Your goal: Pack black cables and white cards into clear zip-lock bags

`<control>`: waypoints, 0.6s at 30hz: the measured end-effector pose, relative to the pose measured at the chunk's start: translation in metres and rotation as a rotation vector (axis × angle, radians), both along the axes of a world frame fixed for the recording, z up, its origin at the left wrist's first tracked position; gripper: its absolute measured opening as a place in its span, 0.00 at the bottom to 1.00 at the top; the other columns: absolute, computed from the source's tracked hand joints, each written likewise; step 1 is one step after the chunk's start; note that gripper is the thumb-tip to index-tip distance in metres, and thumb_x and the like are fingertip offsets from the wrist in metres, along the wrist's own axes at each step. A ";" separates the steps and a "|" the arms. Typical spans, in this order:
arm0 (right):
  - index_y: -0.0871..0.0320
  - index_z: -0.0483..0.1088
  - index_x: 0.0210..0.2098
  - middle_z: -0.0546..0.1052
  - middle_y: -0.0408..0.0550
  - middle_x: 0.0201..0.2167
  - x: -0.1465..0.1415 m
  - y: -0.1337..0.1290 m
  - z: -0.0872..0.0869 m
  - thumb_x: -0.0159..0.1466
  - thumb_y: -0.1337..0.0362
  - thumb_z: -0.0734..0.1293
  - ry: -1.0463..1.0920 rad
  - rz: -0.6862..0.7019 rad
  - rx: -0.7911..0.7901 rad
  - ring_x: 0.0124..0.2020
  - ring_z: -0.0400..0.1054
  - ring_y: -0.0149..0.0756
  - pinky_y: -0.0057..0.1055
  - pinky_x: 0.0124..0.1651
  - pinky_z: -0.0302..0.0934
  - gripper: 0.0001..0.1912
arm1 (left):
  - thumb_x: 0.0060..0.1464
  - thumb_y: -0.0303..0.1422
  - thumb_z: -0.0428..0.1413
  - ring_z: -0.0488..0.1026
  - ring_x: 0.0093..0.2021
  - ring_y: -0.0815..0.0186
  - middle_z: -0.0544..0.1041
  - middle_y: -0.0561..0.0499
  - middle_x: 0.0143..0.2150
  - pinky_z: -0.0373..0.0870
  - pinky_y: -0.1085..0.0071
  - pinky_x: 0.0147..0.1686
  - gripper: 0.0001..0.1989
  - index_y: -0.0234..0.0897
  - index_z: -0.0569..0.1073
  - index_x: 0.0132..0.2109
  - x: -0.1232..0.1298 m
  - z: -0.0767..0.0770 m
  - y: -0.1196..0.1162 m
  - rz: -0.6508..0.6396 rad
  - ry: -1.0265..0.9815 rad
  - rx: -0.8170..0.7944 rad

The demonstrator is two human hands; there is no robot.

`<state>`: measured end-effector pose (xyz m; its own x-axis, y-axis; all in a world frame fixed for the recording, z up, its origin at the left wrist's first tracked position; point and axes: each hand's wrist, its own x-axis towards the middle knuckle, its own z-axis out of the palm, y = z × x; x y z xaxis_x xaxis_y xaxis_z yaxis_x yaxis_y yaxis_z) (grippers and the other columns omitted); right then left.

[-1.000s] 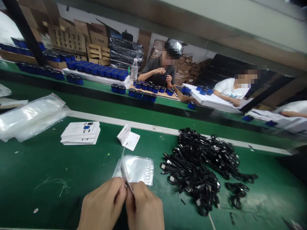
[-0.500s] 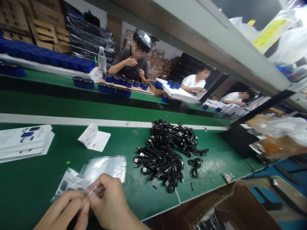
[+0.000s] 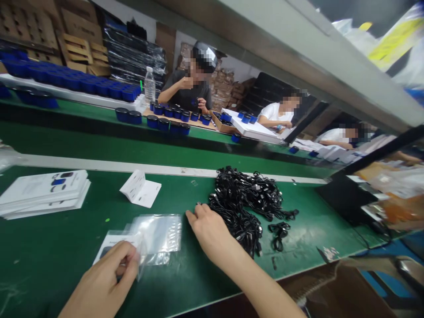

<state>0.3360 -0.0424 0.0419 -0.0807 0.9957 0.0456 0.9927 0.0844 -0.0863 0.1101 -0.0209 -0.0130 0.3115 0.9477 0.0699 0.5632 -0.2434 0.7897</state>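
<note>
Head cam, single view. Left hand (image 3: 104, 278) sits low in frame, fingers curled and closed on the near edge of a clear zip bag (image 3: 159, 234) lying on the green bench mat (image 3: 66, 234). A white printed card (image 3: 112, 243) sits partly under the bag, mostly hidden by the hand. Right hand (image 3: 210, 232) is reaching out, fingers slightly spread, holding nothing. Its fingertips (image 3: 198, 207) are at the edge of a heap of black USB cables (image 3: 238, 207); touching or just beside it, can't tell. Small black cable coil (image 3: 278, 234) lies apart, right of the heap. Further left, a stack of white booklets (image 3: 43, 194) shows dark and blue product pictures, print too small to read. Folded white leaflet (image 3: 141, 189) lies beyond the bag, nothing legible. Across the bench, a co-worker in a dark T-shirt (image 3: 185, 95) sits behind rows of blue-lidded jars (image 3: 162, 123), beside a water bottle (image 3: 149, 86), label unreadable.
</note>
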 end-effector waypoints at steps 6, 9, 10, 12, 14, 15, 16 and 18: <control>0.58 0.71 0.35 0.74 0.44 0.26 -0.022 -0.022 0.005 0.59 0.64 0.67 1.063 -0.226 0.035 0.27 0.71 0.33 0.28 0.32 0.66 0.05 | 0.54 0.42 0.47 0.73 0.21 0.68 0.73 0.56 0.24 0.70 0.76 0.24 0.11 0.44 0.66 0.28 -0.001 0.009 -0.001 -0.099 0.098 -0.090; 0.58 0.70 0.30 0.72 0.41 0.19 -0.043 -0.031 -0.017 0.54 0.62 0.70 1.480 -0.343 -0.157 0.24 0.71 0.34 0.26 0.28 0.65 0.07 | 0.52 0.41 0.49 0.73 0.23 0.67 0.73 0.56 0.26 0.70 0.77 0.25 0.09 0.44 0.69 0.30 0.000 0.013 -0.004 -0.080 0.018 -0.155; 0.59 0.70 0.29 0.72 0.41 0.19 -0.048 -0.033 -0.024 0.55 0.62 0.69 1.444 -0.367 -0.137 0.23 0.71 0.33 0.25 0.28 0.64 0.06 | 0.52 0.42 0.49 0.74 0.25 0.67 0.74 0.55 0.28 0.71 0.77 0.27 0.10 0.44 0.70 0.32 0.001 0.014 -0.006 -0.046 -0.037 -0.177; 0.59 0.70 0.28 0.73 0.43 0.22 -0.053 -0.037 -0.036 0.56 0.65 0.68 1.240 -0.365 -0.019 0.22 0.69 0.32 0.24 0.26 0.62 0.03 | 0.52 0.44 0.50 0.76 0.30 0.66 0.76 0.53 0.36 0.72 0.77 0.30 0.12 0.43 0.71 0.32 0.003 0.015 -0.010 0.056 -0.130 -0.205; 0.59 0.71 0.29 0.73 0.44 0.25 -0.053 -0.042 -0.039 0.58 0.69 0.66 1.028 -0.294 0.100 0.23 0.68 0.32 0.25 0.27 0.61 0.02 | 0.52 0.47 0.50 0.77 0.32 0.66 0.75 0.51 0.45 0.72 0.78 0.30 0.14 0.42 0.71 0.31 0.004 0.015 -0.013 0.138 -0.142 -0.193; 0.59 0.72 0.30 0.74 0.45 0.26 -0.052 -0.044 -0.039 0.59 0.70 0.65 0.960 -0.244 0.144 0.24 0.69 0.32 0.25 0.29 0.61 0.04 | 0.52 0.47 0.50 0.77 0.31 0.66 0.74 0.51 0.47 0.72 0.78 0.27 0.15 0.42 0.71 0.30 0.003 0.014 -0.015 0.143 -0.112 -0.180; 0.58 0.72 0.31 0.74 0.46 0.27 -0.052 -0.046 -0.038 0.59 0.70 0.64 0.918 -0.191 0.178 0.26 0.69 0.33 0.26 0.30 0.62 0.05 | 0.52 0.48 0.50 0.77 0.29 0.67 0.73 0.50 0.49 0.71 0.79 0.23 0.15 0.42 0.71 0.30 0.002 0.013 -0.016 0.133 -0.074 -0.157; 0.57 0.73 0.32 0.75 0.47 0.29 -0.055 -0.048 -0.036 0.60 0.71 0.63 0.899 -0.102 0.228 0.29 0.70 0.34 0.26 0.33 0.62 0.07 | 0.54 0.47 0.49 0.77 0.29 0.67 0.73 0.50 0.51 0.70 0.78 0.20 0.14 0.43 0.71 0.33 -0.001 0.010 -0.017 0.099 -0.002 -0.067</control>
